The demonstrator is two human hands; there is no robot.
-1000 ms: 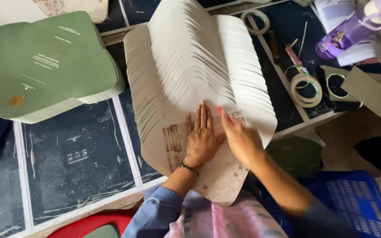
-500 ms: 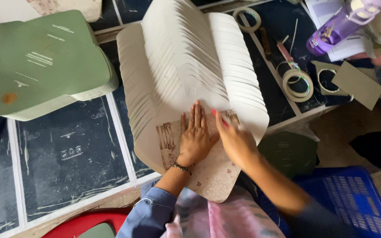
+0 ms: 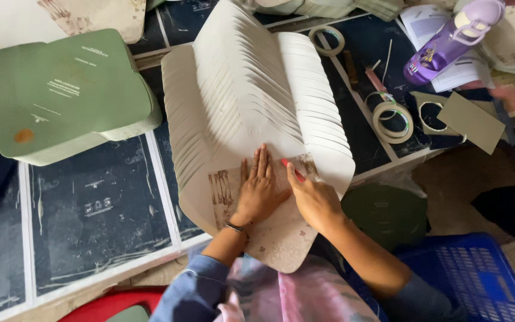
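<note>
- Left hand (image 3: 258,192) lies flat, palm down, fingers together and stretched out, pressing on the nearest sheet of the fanned stack of pale cream die-cut cardboard blanks (image 3: 251,101); it grips nothing
- Right hand (image 3: 316,200) is closed around a thin red tool (image 3: 292,169), pen or brush I cannot tell, tip touching the same sheet just right of the left hand's fingers
- The two hands sit side by side, nearly touching, on the brown smeared patch (image 3: 225,189) of the front blank, which overhangs the near edge of the dark tiled worktable (image 3: 90,209)
- Stack location: centre of the table, spread in overlapping steps from the far side toward the person
- Progress, as a judgement: only the front blank shows brown smearing; the many stepped blanks behind look clean at their visible edges, so most of the stack appears unworked
- Left of the stack: pile of green printed folded cartons (image 3: 67,92), well apart from the hands
- Right of the stack: rolls of clear tape (image 3: 391,119), a purple plastic drinking bottle (image 3: 451,39), a grey card piece (image 3: 471,121)
- Below the table edge, right: blue plastic crate (image 3: 472,274); near left: red plastic stool (image 3: 117,304)
</note>
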